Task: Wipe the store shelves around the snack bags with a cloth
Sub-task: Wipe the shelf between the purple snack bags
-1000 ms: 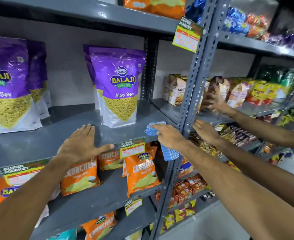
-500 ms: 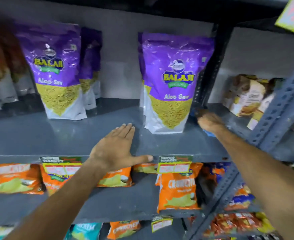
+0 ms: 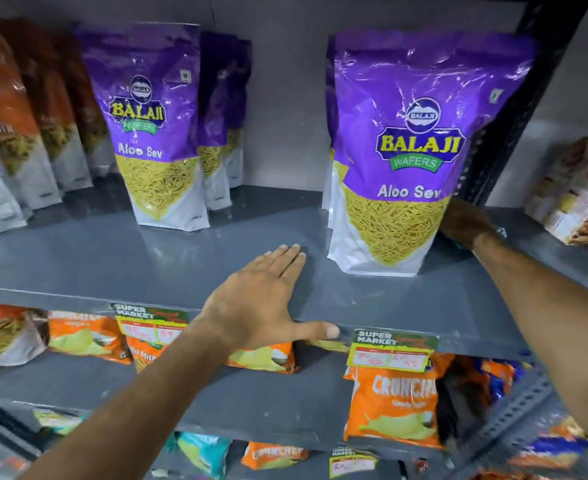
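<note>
My right hand (image 3: 465, 221) has gone from the shelf's front corner, where it was a second ago, deep in beside the right sev bag (image 3: 406, 161), low against the shelf (image 3: 112, 258) by the dark upright (image 3: 514, 109). The cloth is hidden now; earlier its blue check showed under this hand, so I judge it's pressed beneath, but I cannot tell how the fingers are set, gripping or flat. My view has closed in too. Left hand (image 3: 261, 306) has kept its place: open, palm flat on the shelf, thumb hooked over the front lip just left of a price tag (image 3: 392, 351). Meaning: front edge looks done, back corner in progress. In the way: the right bag stands touching my wrist side and could tip if nudged; more purple bags stacked behind it. Left sev bag (image 3: 154, 126) stands well apart, bare shelf between. Orange-brown bags (image 3: 5, 133) far left. Boxes (image 3: 576, 192) on the next bay. Orange chip bags (image 3: 392, 403) below.
</note>
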{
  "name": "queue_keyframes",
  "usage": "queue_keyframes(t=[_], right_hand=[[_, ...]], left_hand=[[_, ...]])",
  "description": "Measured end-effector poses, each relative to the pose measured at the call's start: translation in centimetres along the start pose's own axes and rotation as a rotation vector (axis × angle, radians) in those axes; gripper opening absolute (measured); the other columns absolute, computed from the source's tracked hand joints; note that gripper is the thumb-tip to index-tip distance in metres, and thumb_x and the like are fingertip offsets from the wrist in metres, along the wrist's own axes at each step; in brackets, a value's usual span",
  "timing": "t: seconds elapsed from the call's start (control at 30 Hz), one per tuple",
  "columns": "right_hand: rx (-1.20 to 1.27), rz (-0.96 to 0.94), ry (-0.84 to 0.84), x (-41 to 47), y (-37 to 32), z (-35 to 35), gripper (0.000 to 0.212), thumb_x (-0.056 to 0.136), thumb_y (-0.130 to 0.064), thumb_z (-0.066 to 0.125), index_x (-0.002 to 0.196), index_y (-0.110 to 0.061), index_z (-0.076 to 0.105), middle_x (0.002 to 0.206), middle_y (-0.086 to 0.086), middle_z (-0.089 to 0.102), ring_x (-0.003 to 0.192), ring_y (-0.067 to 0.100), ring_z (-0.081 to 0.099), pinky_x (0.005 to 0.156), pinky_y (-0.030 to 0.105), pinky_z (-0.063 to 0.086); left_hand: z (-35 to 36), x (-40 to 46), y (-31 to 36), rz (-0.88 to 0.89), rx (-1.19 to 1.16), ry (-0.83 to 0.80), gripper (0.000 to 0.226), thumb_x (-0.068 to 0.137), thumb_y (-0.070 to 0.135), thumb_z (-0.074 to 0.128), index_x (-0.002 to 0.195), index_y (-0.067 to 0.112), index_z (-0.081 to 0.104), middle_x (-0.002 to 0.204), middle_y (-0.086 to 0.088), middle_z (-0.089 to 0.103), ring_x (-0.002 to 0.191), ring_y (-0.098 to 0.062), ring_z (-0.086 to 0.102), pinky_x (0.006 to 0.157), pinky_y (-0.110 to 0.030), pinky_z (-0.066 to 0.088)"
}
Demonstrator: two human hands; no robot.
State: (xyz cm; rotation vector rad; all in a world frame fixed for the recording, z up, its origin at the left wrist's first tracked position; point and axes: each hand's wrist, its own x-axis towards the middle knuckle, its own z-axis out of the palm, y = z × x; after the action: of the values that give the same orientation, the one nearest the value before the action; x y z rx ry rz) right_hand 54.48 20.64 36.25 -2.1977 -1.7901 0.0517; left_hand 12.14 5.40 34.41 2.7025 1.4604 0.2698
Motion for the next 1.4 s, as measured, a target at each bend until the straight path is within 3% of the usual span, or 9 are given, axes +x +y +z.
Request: queue_keyframes(t=[0.17,0.33,0.47,0.6,0.7,0.9,1.07,1.2,1.4], right_hand=[[-0.015,0.01,0.039,-5.0,-3.7,-2.1,0.047,0.098,-0.055,0.032,0.126,-0.03,0.061,0.138,0.012,0.063,0.124,0.035,0.061,0.102,0.047,0.049],[-0.03,0.062,0.055,-11.0,-4.6,-2.9,0.044,0.088,-0.05,0.028,0.12,-0.041,0.056,0.138,0.007,0.062,0.12,0.034,0.063,0.097,0.048,0.054],[-0.108,0.095,0.085,-16.9,-6.0,-3.7,0.037,0.094,-0.017,0.043,0.125,-0.015,0.063,0.133,0.02,0.063,0.12,0.039,0.06,0.098,0.043,0.048],[-0.117,0.133,0.118,-21.1,-6.4,-2.9,0.047,0.094,-0.023,0.034,0.137,-0.021,0.053,0.139,0.013,0.058,0.126,0.036,0.056,0.101,0.046,0.05],[-0.112,0.128,0.159,-24.4,-7.1,-1.9,0.055,0.092,-0.022,0.033,0.145,-0.029,0.048,0.147,0.007,0.055,0.135,0.03,0.049,0.114,0.042,0.04],[-0.149,0.035,0.274,-30.0,-12.5,0.2,0.05,0.098,-0.022,0.041,0.147,-0.022,0.047,0.141,0.01,0.059,0.13,0.028,0.051,0.114,0.04,0.037],[-0.073,-0.087,0.284,-30.8,-19.3,2.3,0.049,0.098,-0.032,0.035,0.143,-0.026,0.053,0.14,0.008,0.06,0.132,0.027,0.05,0.115,0.038,0.034],[0.023,-0.225,0.25,-29.6,-25.5,3.8,0.042,0.102,-0.038,0.037,0.135,-0.03,0.06,0.135,0.005,0.065,0.129,0.025,0.053,0.111,0.038,0.04],[0.111,-0.478,0.197,-28.4,-33.8,5.7,0.038,0.103,-0.041,0.042,0.135,-0.031,0.061,0.139,-0.006,0.064,0.133,0.016,0.053,0.108,0.034,0.043]], left_hand=[[-0.2,-0.1,0.1,0.002,0.0,-0.02,0.133,0.07,0.105,0.031,0.167,0.021,-0.003,0.176,0.007,-0.007,0.161,-0.007,-0.007,0.128,-0.027,-0.005],[-0.6,-0.5,0.6,-0.013,-0.015,-0.036,0.132,0.072,0.103,0.033,0.167,0.019,-0.003,0.176,0.007,-0.006,0.161,-0.008,-0.006,0.126,-0.028,-0.005],[-1.0,-0.8,0.8,-0.004,-0.011,-0.051,0.131,0.074,0.103,0.031,0.167,0.016,-0.001,0.177,0.003,-0.005,0.162,-0.012,-0.004,0.127,-0.03,-0.002],[-1.1,-1.2,0.8,0.028,0.004,-0.063,0.127,0.079,0.099,0.029,0.167,0.012,0.0,0.177,-0.004,-0.003,0.163,-0.018,-0.002,0.129,-0.033,-0.002],[-0.9,-2.2,0.3,0.076,0.051,-0.059,0.12,0.084,0.094,0.026,0.167,0.011,0.0,0.177,-0.006,-0.002,0.163,-0.021,-0.001,0.131,-0.036,0.0],[-0.9,-5.1,-0.9,0.157,0.116,-0.019,0.112,0.091,0.088,0.027,0.167,0.01,0.0,0.177,-0.008,-0.002,0.163,-0.022,-0.002,0.133,-0.037,0.002],[-0.9,-7.8,-3.3,0.11,0.174,0.034,0.112,0.085,0.092,0.019,0.167,0.018,0.001,0.177,-0.003,0.0,0.163,-0.023,0.0,0.133,-0.043,0.004],[-1.4,-10.8,-7.2,0.009,0.22,0.055,0.117,0.077,0.089,0.008,0.167,0.015,0.002,0.177,-0.004,0.002,0.163,-0.026,0.002,0.132,-0.046,0.006],[-0.9,-15.2,-11.1,-0.056,0.262,0.168,0.106,0.089,0.079,0.029,0.165,0.007,0.017,0.174,-0.013,0.015,0.161,-0.034,0.014,0.131,-0.052,0.016]])
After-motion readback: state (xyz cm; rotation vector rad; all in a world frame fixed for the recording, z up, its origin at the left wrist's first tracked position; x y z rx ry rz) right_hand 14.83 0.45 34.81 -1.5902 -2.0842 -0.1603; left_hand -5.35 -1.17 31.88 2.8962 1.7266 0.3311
